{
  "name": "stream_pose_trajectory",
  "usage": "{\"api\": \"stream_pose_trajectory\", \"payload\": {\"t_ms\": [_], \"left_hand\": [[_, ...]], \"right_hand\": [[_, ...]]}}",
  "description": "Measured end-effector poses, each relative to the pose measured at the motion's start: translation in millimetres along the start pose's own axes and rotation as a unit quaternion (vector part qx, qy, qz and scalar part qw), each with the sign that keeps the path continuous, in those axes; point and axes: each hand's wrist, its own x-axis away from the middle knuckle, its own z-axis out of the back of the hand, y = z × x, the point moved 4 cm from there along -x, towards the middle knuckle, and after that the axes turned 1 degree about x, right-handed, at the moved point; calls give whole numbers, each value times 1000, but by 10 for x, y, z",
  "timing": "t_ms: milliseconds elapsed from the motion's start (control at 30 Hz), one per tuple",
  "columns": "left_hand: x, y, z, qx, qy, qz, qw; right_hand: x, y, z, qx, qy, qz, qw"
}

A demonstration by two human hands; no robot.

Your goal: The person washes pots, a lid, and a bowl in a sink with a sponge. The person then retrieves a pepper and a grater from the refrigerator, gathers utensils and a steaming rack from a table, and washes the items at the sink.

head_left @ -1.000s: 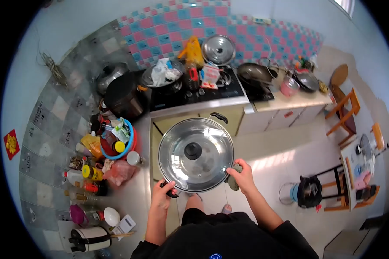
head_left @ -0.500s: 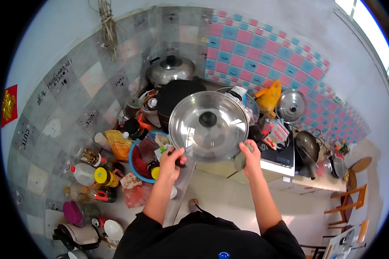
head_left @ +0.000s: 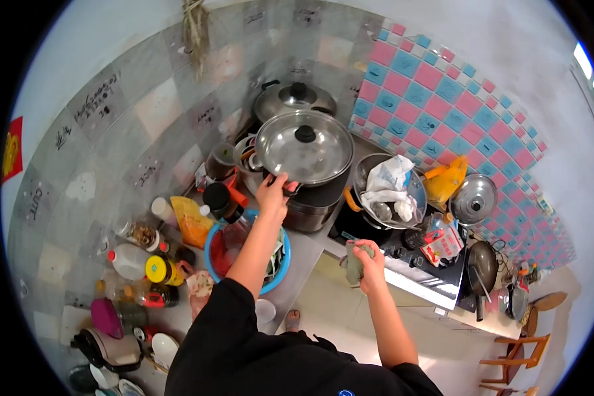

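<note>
Above the counter (head_left: 301, 254), near its far corner, I see through the head camera the pan (head_left: 274, 148), its glass lid (head_left: 323, 155) on and the black knob (head_left: 304, 134) uppermost. It is over the dark pot (head_left: 313, 214), hiding most of that pot's top; I cannot tell whether it rests there or is held just clear. The steel pot (head_left: 277, 105) stands close behind.

My left hand (head_left: 275, 198) is curled round the near black handle, its fingers closed on it. My right hand (head_left: 368, 267) is well apart from the pan, near the front edge of the stove (head_left: 402, 254), with thumb and fingers pinching a grey-green cloth (head_left: 354, 269).

Half a second ago I had both hands on the pan, one at each side, out in front of the dark pot. Since then it has gone farther back and to the left hand's side of the stove, and the right hand has come off it, taking the cloth along. The camera has turned too: the wok (head_left: 361, 173) with white bags (head_left: 387, 177), partly hidden behind the pan earlier, now shows more fully, while the basin (head_left: 286, 263) sits partly behind my left forearm.
</note>
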Motion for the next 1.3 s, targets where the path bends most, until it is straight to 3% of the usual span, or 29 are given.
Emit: {"api": "stream_pose_trajectory", "payload": {"t_ms": [200,300,333,500,667,867,1100,1300], "left_hand": [[50,-41,-80,-12,-80,-15,997],[319,-168,106,-15,-63,2,998],[607,-151,109,-32,1,-10,999],[1901,-613,669,-135,-103,22,985],[3457,-1132,1396,-275,-97,77,953],[4979,-1184,2275,-330,32,112,937],[6554,-559,3207,-253,220,-20,942],[7879,-495,4235,-179,356,-50,916]], "right_hand": [[245,165,196,-4,1,-58,998],[442,162,261,-21,-19,-52,998],[527,164,295,-28,-26,-52,998],[1047,312,420,-15,-84,-92,992],[1766,783,643,-24,-174,-171,970],[2666,1506,786,-63,-251,-282,924],[3883,2101,198,16,-424,-358,832],[4867,2453,-107,64,-479,-380,789]]}}
